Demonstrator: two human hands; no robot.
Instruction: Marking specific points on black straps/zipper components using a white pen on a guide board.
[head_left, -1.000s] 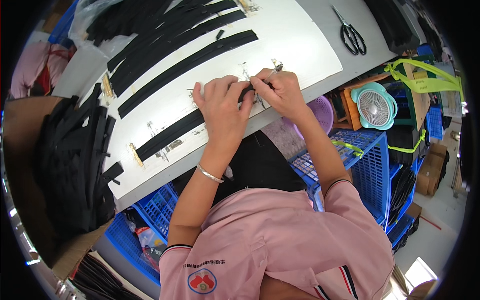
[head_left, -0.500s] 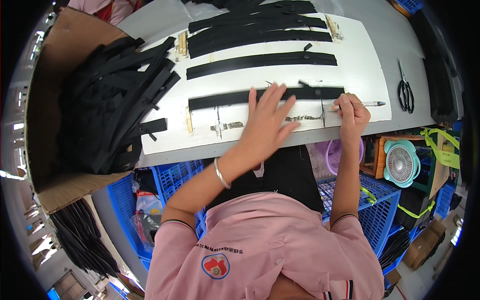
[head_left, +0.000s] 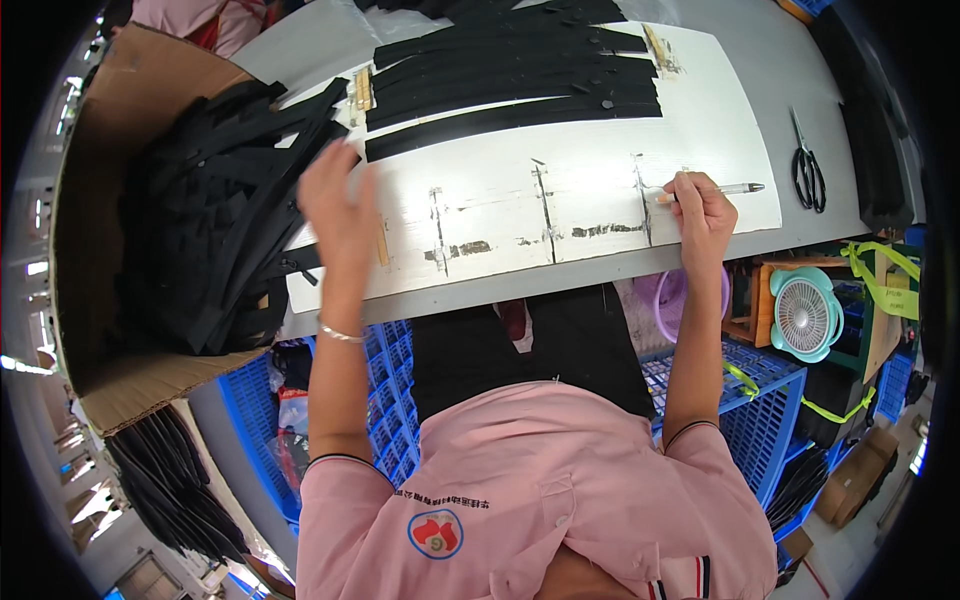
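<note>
My left hand, a little blurred, is over the left edge of the white board, beside a pile of black zippers. Its thumb stands apart from the fingers, and I see nothing in its grip. The pile fills a cardboard box and spills onto the board; a zipper pull shows near my left wrist. My right hand rests at the board's right side, closed around a clear pen lying sideways. Several black zippers lie flat in rows across the board's far half.
Dark marked lines cross the board's near half. Black-handled scissors lie on the grey table at right. Below the table are blue crates, a purple basket and a turquoise fan. Another person's pink sleeve shows at far left.
The zipper under my left hand is gone from the near marked lines; the far rows now lie closer together. My left hand has moved left to the pile. My right hand still holds the pen.
</note>
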